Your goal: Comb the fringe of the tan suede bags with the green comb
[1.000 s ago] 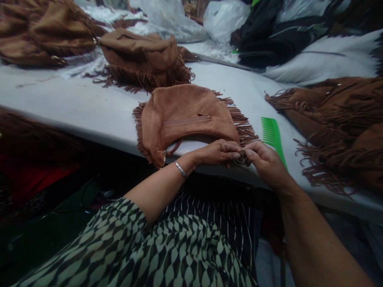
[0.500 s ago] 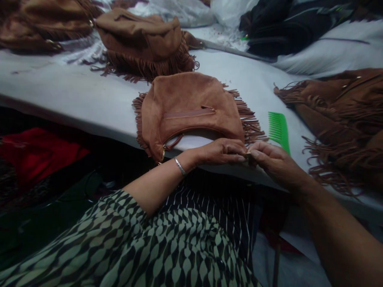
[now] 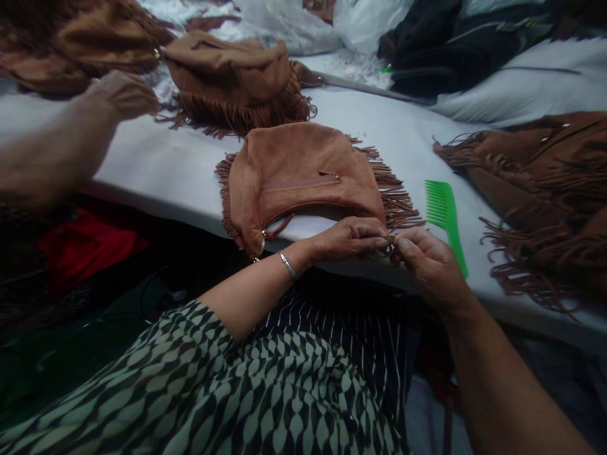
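A tan suede handbag [image 3: 303, 151] with fringe lies on the table, its curved opening towards me and a zip across its upper face. At its near right corner, my left hand [image 3: 348, 239] is closed, thumb and fingers pinching a small brass-coloured metal fitting [image 3: 391, 241]. My right hand [image 3: 431, 259] pinches the same fitting from the other side. The fingers cover most of it, so its exact kind is unclear. Just beyond my right hand, a green comb [image 3: 446, 218] rests on the table.
The white-covered table [image 3: 175, 167] ends just in front of me. Another fringed bag [image 3: 232, 69] stands behind, with more brown bags [image 3: 559, 183] on the right. Another person's hand [image 3: 121, 95] reaches in from the left. Dark bundles [image 3: 427, 50] lie at the back right.
Another person's arm has come in from the left, over the table. My right wrist and forearm have shifted left. Both my hands stay at the fitting, which now shows more clearly.
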Action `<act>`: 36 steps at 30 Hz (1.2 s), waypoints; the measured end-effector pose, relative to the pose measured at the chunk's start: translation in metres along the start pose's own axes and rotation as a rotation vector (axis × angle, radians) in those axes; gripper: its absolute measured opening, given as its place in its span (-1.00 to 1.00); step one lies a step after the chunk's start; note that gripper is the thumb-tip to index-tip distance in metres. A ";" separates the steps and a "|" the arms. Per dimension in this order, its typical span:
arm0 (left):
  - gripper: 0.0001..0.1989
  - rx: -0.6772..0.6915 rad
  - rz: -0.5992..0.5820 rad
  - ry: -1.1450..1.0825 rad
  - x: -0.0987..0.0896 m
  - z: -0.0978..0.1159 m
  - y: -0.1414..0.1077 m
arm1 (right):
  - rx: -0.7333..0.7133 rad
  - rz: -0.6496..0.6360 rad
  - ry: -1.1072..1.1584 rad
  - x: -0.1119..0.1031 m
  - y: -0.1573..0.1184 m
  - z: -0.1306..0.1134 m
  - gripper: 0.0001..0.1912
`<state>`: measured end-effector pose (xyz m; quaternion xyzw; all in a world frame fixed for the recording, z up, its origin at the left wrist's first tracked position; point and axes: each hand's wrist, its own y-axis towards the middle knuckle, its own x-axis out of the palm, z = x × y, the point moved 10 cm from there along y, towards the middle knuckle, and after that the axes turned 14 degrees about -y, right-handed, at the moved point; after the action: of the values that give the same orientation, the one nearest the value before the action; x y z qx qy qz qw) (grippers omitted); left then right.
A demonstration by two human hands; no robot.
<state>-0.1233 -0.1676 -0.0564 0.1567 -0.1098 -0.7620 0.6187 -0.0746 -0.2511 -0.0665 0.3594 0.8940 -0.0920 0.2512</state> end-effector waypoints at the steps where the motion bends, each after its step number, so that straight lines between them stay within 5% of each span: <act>1: -0.51 -0.004 -0.020 0.007 0.001 -0.001 0.000 | 0.025 -0.021 0.061 0.002 0.000 0.004 -0.71; 8: -0.64 0.130 -0.080 0.178 0.011 0.006 -0.002 | 0.183 -0.231 0.298 0.013 -0.008 0.009 -0.71; 21: -0.71 0.152 -0.044 0.304 0.011 0.007 -0.005 | 0.230 -0.197 0.291 0.013 -0.012 0.006 -0.75; 24: -0.72 0.146 -0.053 0.338 0.013 0.007 -0.007 | 0.174 -0.157 0.355 0.001 -0.006 -0.011 -0.78; 27: -0.74 0.158 -0.050 0.385 0.015 0.007 -0.010 | 0.110 0.013 0.433 -0.033 0.002 -0.027 -0.82; 30: -0.75 0.171 -0.022 0.392 0.014 0.006 -0.012 | 0.144 0.057 0.359 -0.052 -0.003 -0.023 -0.83; 34: -0.77 0.163 0.008 0.417 0.014 0.003 -0.013 | 0.215 -0.186 0.187 -0.024 -0.034 0.001 -0.69; 36: -0.77 0.161 0.021 0.454 0.014 0.002 -0.013 | 0.257 -0.197 -0.033 -0.011 -0.052 0.019 -0.59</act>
<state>-0.1385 -0.1790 -0.0608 0.3718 -0.0301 -0.6896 0.6208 -0.0964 -0.3018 -0.0783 0.2977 0.9015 -0.2357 0.2076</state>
